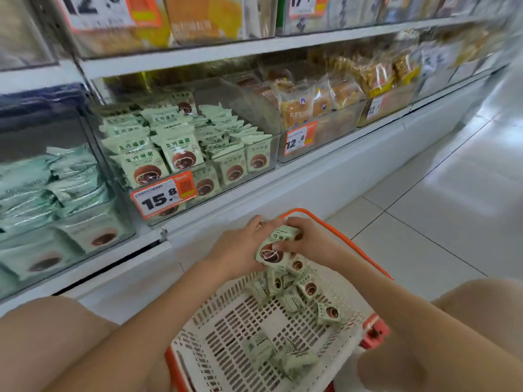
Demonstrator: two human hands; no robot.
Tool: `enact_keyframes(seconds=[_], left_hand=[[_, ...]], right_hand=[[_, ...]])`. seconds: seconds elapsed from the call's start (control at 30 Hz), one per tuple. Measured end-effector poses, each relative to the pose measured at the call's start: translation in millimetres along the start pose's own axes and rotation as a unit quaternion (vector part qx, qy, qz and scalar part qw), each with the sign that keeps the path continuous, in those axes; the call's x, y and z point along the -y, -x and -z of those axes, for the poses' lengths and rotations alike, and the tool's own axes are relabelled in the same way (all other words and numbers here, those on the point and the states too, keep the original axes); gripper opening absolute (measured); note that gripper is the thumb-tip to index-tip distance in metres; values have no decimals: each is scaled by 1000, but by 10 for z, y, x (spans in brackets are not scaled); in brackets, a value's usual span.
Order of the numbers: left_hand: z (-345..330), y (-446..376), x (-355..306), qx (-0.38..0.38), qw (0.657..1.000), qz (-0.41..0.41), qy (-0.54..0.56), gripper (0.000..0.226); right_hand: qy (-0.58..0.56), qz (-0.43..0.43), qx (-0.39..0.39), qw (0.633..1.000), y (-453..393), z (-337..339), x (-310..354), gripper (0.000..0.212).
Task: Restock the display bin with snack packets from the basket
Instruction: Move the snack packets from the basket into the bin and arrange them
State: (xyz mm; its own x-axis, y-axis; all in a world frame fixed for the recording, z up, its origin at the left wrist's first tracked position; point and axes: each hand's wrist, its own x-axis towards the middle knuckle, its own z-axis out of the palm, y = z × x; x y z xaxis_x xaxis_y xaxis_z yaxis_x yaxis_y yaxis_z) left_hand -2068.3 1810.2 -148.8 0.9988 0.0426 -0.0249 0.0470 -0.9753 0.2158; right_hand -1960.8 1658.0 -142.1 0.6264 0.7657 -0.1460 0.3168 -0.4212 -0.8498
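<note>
1. Both hands are over the far end of the basket (pixel 283 321), bunching up a small stack of packets (pixel 273 248). Left hand (pixel 240 247) cups the stack from the side with curled fingers, right hand (pixel 305 239) clamps over the top, thumb pressing the front face.
2. My guess on the two-handed hold: these packets are slick and puffy, so squeezing from both sides keeps several together instead of carrying them one by one.
3. Just below the hands there's a loose pile of the same green packets (pixel 294 290) against the basket's far wall, a few more lying nearer the body. So plenty left, job's maybe partway through.
4. The bin (pixel 254 103) is up and ahead of the hands, slightly to the left, on the lowest shelf behind the 15.8 tag (pixel 162 195). It's already fairly full on its left side, with a bare gap at the back right, which looks like the obvious spot to drop this bunch.
5. Watch out: lifting a squeezed stack that far, the middle ones could squirt out.
</note>
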Motion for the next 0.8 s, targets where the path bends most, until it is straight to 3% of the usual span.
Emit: enact_keyframes(seconds=[0.23, 0.4, 0.47, 0.6, 0.67, 0.73, 0.8], left_hand=[[767, -24, 100, -141, 986, 54, -77, 84], [1112, -43, 484, -333, 925, 94, -160, 93], [1053, -50, 784, -335, 914, 107, -203, 88], [935, -45, 1100, -250, 920, 93, -286, 81], [901, -19, 1116, -245, 924, 67, -285, 77], [895, -23, 1117, -249, 928, 55, -273, 75], [891, -30, 1140, -249, 929, 61, -266, 74]], right_hand=[[-49, 54, -56, 996, -309, 261, 722, 34], [-30, 122, -144, 982, -925, 504, 1251, 33], [-20, 138, -175, 975, -1240, 560, 1417, 37], [23, 152, -227, 962, -1935, 500, 1663, 44], [32, 137, -221, 965, -2309, 428, 1761, 45], [60, 111, -209, 970, -2635, 359, 1838, 27], [60, 95, -183, 977, -2927, 281, 1894, 37]])
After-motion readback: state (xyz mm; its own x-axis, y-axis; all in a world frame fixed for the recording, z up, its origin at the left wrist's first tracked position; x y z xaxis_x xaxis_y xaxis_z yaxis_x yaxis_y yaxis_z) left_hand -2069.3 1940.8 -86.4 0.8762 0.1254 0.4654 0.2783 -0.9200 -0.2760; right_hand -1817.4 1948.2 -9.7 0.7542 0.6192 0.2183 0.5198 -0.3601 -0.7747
